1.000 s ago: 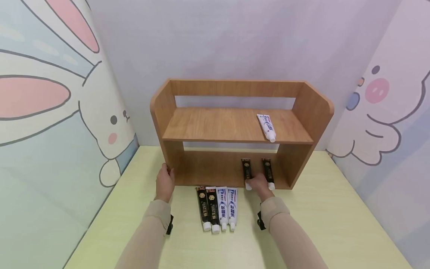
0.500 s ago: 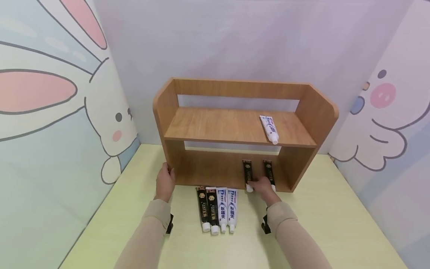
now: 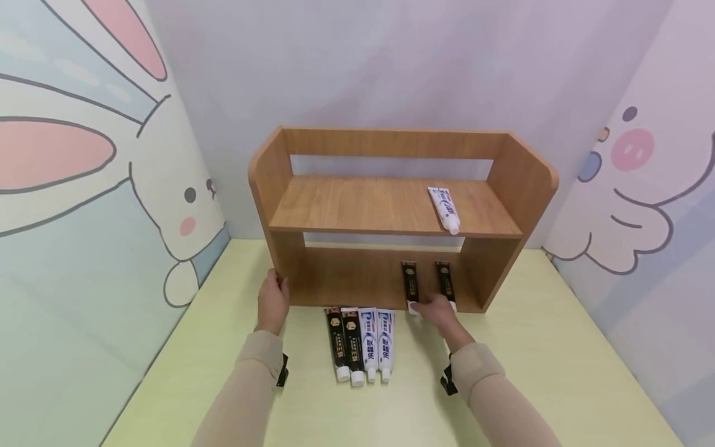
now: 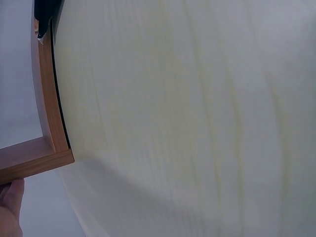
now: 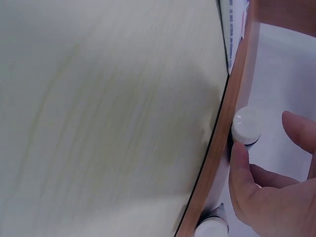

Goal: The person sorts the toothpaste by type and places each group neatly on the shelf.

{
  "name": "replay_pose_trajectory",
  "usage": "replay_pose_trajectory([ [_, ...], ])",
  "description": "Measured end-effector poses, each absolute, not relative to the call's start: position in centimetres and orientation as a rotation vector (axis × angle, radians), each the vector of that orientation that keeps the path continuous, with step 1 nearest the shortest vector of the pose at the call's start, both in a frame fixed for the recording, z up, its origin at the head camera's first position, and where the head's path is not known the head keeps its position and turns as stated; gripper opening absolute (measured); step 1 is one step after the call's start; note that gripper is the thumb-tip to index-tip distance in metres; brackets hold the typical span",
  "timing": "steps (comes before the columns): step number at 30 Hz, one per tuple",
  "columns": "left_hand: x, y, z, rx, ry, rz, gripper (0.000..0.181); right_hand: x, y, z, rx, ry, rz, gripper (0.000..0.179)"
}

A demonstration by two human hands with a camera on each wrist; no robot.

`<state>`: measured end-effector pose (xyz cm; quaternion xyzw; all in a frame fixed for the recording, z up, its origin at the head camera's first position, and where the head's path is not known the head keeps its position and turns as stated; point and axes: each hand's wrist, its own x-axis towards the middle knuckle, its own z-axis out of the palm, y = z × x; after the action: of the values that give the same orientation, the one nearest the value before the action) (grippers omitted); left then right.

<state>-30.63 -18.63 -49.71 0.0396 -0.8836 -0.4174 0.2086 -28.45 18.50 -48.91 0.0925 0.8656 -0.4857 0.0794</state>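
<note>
In the head view, my right hand (image 3: 439, 311) is at the lower shelf, by the white cap of a black toothpaste tube (image 3: 410, 282). The right wrist view shows a fingertip touching that cap (image 5: 246, 125), while the thumb (image 5: 298, 129) stands apart from it. A second black toothpaste tube (image 3: 445, 279) lies to the right, its cap end partly behind the hand. My left hand (image 3: 273, 301) rests against the outer left side of the wooden shelf (image 3: 357, 233); in the left wrist view its fingertips touch the side panel (image 4: 37, 167).
On the table before the shelf lie two black toothpaste tubes (image 3: 353, 344) and two white toothpaste tubes (image 3: 385, 341), side by side, caps toward me. Another white toothpaste tube (image 3: 444, 210) lies on the upper shelf. Walls with cartoon pictures stand at both sides.
My right hand and forearm have shifted slightly right, and the hand now covers part of the rightmost black tube's cap. The left hand stays at the side panel. The tubes look unmoved.
</note>
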Motion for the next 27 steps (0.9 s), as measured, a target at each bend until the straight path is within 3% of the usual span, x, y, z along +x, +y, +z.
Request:
replay_pose_trajectory([
  [5,-30.7,-18.5,-49.5,0.118,-2.47,-1.167,0.02,-27.6,18.1,-48.3,0.238,2.654,-1.423,0.066],
  [11,-30.7,-18.4,-49.4,0.144,-2.483,-1.201,0.024,-26.3,17.5,-47.7,0.198,2.746,-1.359,0.037],
  [17,-30.7,-18.5,-49.3,0.138,-2.478,-1.218,0.025,-25.3,16.8,-47.3,0.12,2.735,-1.387,0.053],
  [27,-30.7,-18.7,-49.6,0.134,-2.473,-1.211,0.022,-23.6,15.3,-47.3,0.167,2.673,-1.376,0.054],
])
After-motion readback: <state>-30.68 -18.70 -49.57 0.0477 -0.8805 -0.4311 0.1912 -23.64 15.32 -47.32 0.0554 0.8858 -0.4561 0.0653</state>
